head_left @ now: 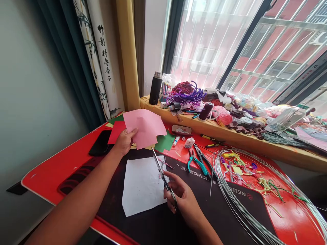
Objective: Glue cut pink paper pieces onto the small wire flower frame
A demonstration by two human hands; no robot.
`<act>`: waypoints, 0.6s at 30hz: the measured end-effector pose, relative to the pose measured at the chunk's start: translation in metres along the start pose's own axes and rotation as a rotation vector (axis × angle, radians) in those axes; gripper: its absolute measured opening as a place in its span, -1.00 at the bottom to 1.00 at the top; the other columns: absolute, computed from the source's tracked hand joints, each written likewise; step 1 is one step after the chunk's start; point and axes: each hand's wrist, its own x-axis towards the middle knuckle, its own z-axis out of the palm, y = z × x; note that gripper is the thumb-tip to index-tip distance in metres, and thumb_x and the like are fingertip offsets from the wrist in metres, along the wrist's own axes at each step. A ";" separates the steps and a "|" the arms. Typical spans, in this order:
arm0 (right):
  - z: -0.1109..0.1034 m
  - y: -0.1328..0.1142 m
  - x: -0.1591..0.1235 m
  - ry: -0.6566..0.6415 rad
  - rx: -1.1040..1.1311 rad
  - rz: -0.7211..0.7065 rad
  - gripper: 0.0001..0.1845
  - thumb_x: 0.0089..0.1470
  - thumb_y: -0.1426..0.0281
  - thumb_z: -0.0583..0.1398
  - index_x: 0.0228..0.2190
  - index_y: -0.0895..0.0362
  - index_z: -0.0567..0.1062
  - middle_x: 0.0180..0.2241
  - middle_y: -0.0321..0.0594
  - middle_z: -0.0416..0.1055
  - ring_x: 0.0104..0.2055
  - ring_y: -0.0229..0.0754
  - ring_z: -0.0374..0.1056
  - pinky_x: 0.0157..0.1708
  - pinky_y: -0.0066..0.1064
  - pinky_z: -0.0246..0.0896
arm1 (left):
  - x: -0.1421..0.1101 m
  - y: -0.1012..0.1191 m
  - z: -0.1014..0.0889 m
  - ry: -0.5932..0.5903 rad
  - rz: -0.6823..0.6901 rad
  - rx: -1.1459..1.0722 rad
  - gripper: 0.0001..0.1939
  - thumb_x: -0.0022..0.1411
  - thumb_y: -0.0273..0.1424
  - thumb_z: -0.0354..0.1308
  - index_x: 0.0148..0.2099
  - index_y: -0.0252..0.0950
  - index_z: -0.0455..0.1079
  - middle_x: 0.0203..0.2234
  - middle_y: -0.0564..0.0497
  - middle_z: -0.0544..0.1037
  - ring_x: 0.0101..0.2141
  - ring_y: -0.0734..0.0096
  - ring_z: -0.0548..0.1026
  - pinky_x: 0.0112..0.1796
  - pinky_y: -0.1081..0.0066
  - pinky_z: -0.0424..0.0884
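Observation:
A sheet of pink paper (144, 127) is pinched in my left hand (125, 141), thumb on top, raised over other coloured sheets. My right hand (178, 194) grips a pair of scissors (161, 172), whose blades point up and away toward the paper without touching it. Under the scissors a white sheet (141, 185) lies on the black desk mat (112, 194), with thin pinkish scraps at its upper right corner. Red paper (117, 132) and green paper (165, 141) show from behind the pink sheet.
Pliers (198, 163), a small white bottle (189, 143) and a coil of wire (224, 183) lie to the right, with scraps inside the coil. A black phone (100, 143) is at left. On the windowsill stand a black thermos (155, 89), purple cords (190, 95) and yarn (222, 115).

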 end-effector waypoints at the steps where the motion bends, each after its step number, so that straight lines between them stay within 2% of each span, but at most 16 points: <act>1: 0.002 0.001 0.000 0.005 0.004 -0.004 -0.20 0.01 0.09 0.56 0.21 0.03 0.53 -0.39 -0.40 0.40 -0.63 -0.43 0.16 -0.63 -0.50 0.05 | -0.001 0.001 0.001 -0.006 0.001 -0.031 -0.30 -0.16 -0.05 0.64 -0.01 -0.28 0.60 -0.21 -0.10 0.72 -0.25 0.16 0.65 -0.52 0.46 0.39; 6: 0.004 0.006 0.000 0.006 0.045 -0.026 -0.25 0.02 0.08 0.56 0.18 0.03 0.56 -0.41 -0.41 0.38 -0.65 -0.48 0.09 -0.67 -0.55 0.02 | -0.002 -0.001 0.005 0.003 -0.013 -0.180 -0.38 -0.11 -0.18 0.65 -0.03 -0.30 0.60 -0.22 -0.09 0.71 -0.26 0.20 0.64 -0.53 0.48 0.38; 12: 0.001 0.011 0.001 -0.008 0.089 -0.025 -0.18 -0.02 0.03 0.57 0.19 0.03 0.54 -0.43 -0.44 0.33 -0.69 -0.50 0.06 -0.70 -0.57 -0.04 | -0.003 -0.003 0.010 0.061 -0.010 -0.264 -0.45 -0.05 -0.28 0.61 0.00 -0.29 0.59 -0.15 -0.08 0.72 -0.22 0.22 0.65 -0.47 0.48 0.45; 18: 0.004 0.011 -0.003 -0.025 0.039 -0.033 -0.11 0.02 -0.06 0.53 0.27 0.01 0.47 -0.42 -0.43 0.34 -0.67 -0.47 0.11 -0.67 -0.55 -0.02 | -0.005 -0.003 0.013 0.084 -0.028 -0.285 -0.53 0.00 -0.34 0.58 -0.03 -0.28 0.60 -0.19 -0.04 0.71 -0.34 0.37 0.60 -0.58 0.55 0.34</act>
